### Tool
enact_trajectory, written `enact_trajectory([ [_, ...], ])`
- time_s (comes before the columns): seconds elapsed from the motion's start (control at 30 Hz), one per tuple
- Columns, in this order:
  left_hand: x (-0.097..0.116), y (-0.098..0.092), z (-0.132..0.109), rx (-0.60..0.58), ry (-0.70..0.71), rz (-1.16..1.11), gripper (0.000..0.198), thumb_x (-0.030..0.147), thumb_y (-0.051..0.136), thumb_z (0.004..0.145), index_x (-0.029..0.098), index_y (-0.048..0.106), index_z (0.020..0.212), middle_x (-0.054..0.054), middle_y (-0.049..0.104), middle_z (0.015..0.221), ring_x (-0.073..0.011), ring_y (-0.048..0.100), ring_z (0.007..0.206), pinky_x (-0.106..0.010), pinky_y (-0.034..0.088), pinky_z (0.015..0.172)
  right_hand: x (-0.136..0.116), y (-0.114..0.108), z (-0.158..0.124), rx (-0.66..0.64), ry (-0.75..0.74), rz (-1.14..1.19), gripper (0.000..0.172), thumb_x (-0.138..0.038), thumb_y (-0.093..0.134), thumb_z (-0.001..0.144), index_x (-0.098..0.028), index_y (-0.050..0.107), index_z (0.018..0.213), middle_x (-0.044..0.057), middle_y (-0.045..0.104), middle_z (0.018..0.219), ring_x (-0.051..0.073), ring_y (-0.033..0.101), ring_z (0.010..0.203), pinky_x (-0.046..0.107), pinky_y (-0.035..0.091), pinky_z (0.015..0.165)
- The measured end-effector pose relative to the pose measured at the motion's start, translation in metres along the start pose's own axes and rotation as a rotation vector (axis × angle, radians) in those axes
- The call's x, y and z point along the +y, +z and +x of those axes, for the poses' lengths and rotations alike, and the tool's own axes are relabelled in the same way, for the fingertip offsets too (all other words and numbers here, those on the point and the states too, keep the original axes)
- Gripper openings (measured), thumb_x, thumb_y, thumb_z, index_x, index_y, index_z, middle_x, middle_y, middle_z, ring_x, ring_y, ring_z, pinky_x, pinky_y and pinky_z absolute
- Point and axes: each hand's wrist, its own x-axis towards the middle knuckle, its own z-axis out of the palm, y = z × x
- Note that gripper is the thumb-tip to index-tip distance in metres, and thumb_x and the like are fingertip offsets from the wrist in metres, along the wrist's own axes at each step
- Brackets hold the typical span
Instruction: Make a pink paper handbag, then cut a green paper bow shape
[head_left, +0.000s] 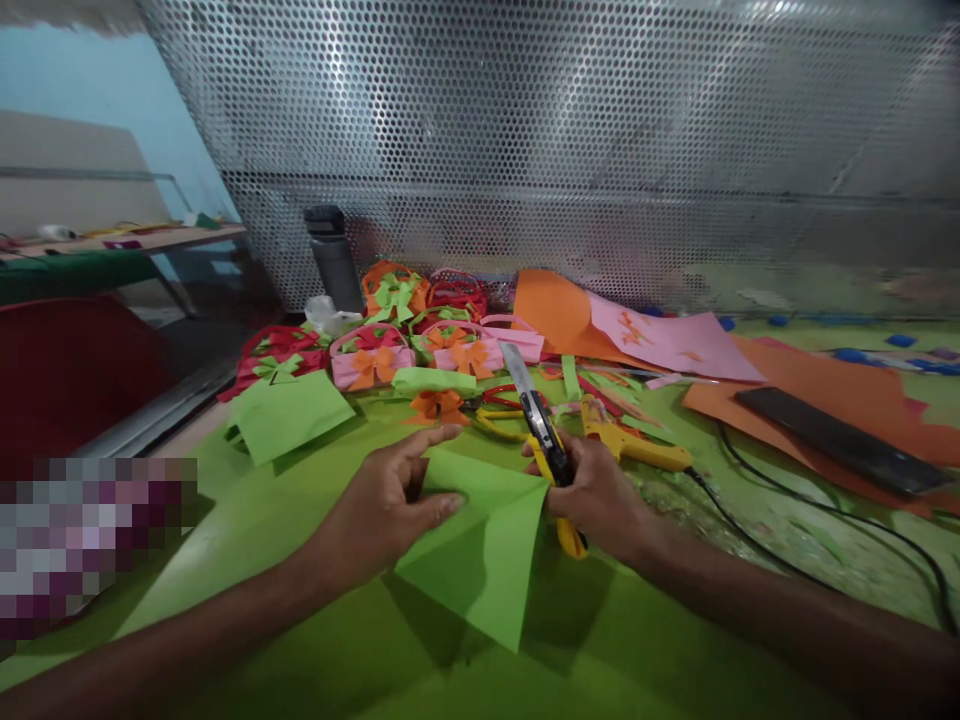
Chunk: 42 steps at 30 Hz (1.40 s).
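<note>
My left hand [386,500] holds a folded light-green sheet [480,540] by its left side, the thumb on its face and the index finger stretched along the top. The sheet is bent and tilted above the green tabletop, casting a shadow on it. In my right hand [600,495] is a yellow and black utility knife [547,440], its wide blade out and pointing up and away. The sheet's right corner meets the right hand's fingers; whether they also pinch it I cannot tell.
Beyond my hands lie red-handled pliers [506,397], a yellow glue gun [637,445] with a cord, and small pink bags [371,355] with bows. Orange sheets [551,305] and a black phone-like slab [840,440] lie right. A dark bottle [334,260] stands by the perforated metal panel [525,130].
</note>
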Motion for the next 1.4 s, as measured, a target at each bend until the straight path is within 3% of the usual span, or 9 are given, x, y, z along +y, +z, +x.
enact_trajectory([
  [0.17, -0.009, -0.013, 0.014, 0.217, -0.038, 0.136, 0.055, 0.025, 0.063, 0.065, 0.013, 0.051, 0.118, 0.004, 0.062, 0.058, -0.0098, 0.050, 0.042, -0.018, 0.035, 0.039, 0.003, -0.013, 0.003, 0.021, -0.188, -0.272, 0.052, -0.031, 0.067, 0.065, -0.018, 0.052, 0.113, 0.004, 0.064, 0.090, 0.019, 0.058, 0.073, 0.031, 0.046, 0.065],
  [0.3, -0.020, -0.026, 0.019, 0.317, -0.031, 0.183, 0.055, 0.025, 0.060, 0.068, 0.013, 0.048, 0.120, 0.001, 0.066, 0.065, -0.0124, 0.056, 0.048, -0.020, 0.040, 0.043, 0.008, -0.032, 0.000, -0.048, -0.284, -0.525, 0.043, -0.036, 0.059, 0.075, -0.019, 0.056, 0.114, 0.006, 0.068, 0.097, 0.023, 0.063, 0.080, 0.033, 0.048, 0.068],
  [0.47, -0.025, -0.032, 0.021, 0.432, 0.144, 0.374, 0.048, 0.022, 0.057, 0.072, 0.013, 0.048, 0.118, -0.003, 0.069, 0.081, -0.0149, 0.063, 0.065, -0.023, 0.048, 0.058, 0.012, -0.046, -0.009, -0.153, -0.313, -0.701, 0.048, -0.035, 0.056, 0.078, -0.025, 0.050, 0.125, 0.005, 0.068, 0.106, 0.024, 0.066, 0.085, 0.035, 0.050, 0.071],
  [0.67, -0.030, -0.033, 0.021, 0.511, 0.348, 0.547, 0.046, 0.017, 0.057, 0.074, 0.015, 0.048, 0.119, -0.005, 0.069, 0.091, -0.0129, 0.064, 0.071, -0.021, 0.050, 0.063, 0.006, -0.043, -0.016, -0.175, -0.247, -0.793, 0.046, -0.032, 0.056, 0.077, -0.028, 0.053, 0.123, 0.003, 0.071, 0.096, 0.024, 0.067, 0.079, 0.035, 0.053, 0.066],
  [0.77, -0.033, -0.033, 0.019, 0.519, 0.389, 0.601, 0.047, 0.017, 0.058, 0.074, 0.016, 0.047, 0.120, -0.002, 0.069, 0.088, -0.0110, 0.063, 0.066, -0.020, 0.050, 0.062, 0.004, -0.040, -0.015, -0.172, -0.270, -0.806, 0.044, -0.030, 0.056, 0.076, -0.025, 0.057, 0.120, 0.005, 0.072, 0.092, 0.023, 0.068, 0.078, 0.033, 0.053, 0.065],
  [0.93, -0.033, -0.029, 0.017, 0.535, 0.388, 0.651, 0.031, 0.019, 0.058, 0.074, 0.016, 0.054, 0.105, -0.001, 0.066, 0.085, -0.0101, 0.059, 0.062, -0.021, 0.049, 0.060, 0.005, -0.037, -0.014, -0.218, -0.246, -0.862, 0.042, -0.027, 0.059, 0.074, -0.027, 0.059, 0.116, 0.003, 0.073, 0.084, 0.023, 0.068, 0.071, 0.032, 0.051, 0.059],
  [1.1, -0.033, -0.021, 0.013, 0.507, 0.293, 0.643, 0.050, 0.024, 0.059, 0.074, 0.015, 0.047, 0.121, -0.001, 0.065, 0.077, -0.0117, 0.057, 0.055, -0.023, 0.049, 0.054, 0.013, -0.032, -0.024, -0.208, -0.334, -0.961, 0.044, -0.029, 0.063, 0.071, -0.013, 0.055, 0.111, 0.009, 0.070, 0.079, 0.026, 0.065, 0.069, 0.036, 0.049, 0.058],
  [1.27, -0.034, -0.012, 0.013, 0.353, 0.140, 0.612, 0.061, 0.028, 0.055, 0.076, 0.018, 0.035, 0.132, -0.011, 0.062, 0.110, -0.0230, 0.063, 0.089, -0.035, 0.051, 0.074, 0.016, -0.032, -0.030, -0.235, -0.499, -0.978, 0.018, -0.024, 0.064, 0.072, -0.018, 0.056, 0.087, 0.005, 0.061, 0.081, 0.024, 0.061, 0.065, 0.035, 0.045, 0.054],
  [1.4, -0.040, -0.012, 0.014, 0.271, 0.142, 0.813, 0.075, 0.031, 0.058, 0.074, 0.016, 0.022, 0.138, -0.016, 0.049, 0.128, -0.0324, 0.048, 0.115, -0.047, 0.043, 0.089, 0.018, -0.037, -0.024, -0.307, -0.496, -0.955, 0.010, -0.025, 0.062, 0.076, -0.020, 0.059, 0.084, 0.004, 0.059, 0.084, 0.024, 0.061, 0.071, 0.037, 0.044, 0.060],
])
